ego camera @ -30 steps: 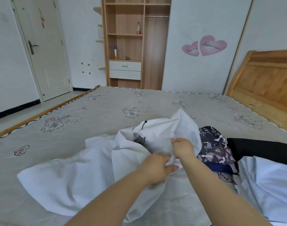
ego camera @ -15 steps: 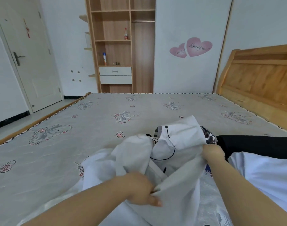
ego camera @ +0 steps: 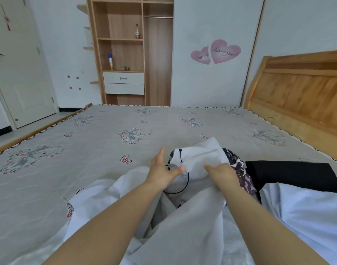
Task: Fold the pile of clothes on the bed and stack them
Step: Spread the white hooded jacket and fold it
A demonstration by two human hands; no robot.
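The bed [ego camera: 98, 169], covered in a grey flowered sheet, is seen from its near edge. A white garment [ego camera: 194, 222] is spread across the near part of it, its long axis running from the lower left up toward the centre right, where its bunched end with a black cord [ego camera: 184, 186] is raised. The left hand [ego camera: 163, 173] is held just above that end with fingers spread and released. The right hand [ego camera: 224, 174] is laid on the white cloth, fingers curled into it. Further right, a patterned garment [ego camera: 240, 173], a black garment [ego camera: 290, 176] and a pale blue garment [ego camera: 305, 213] are piled.
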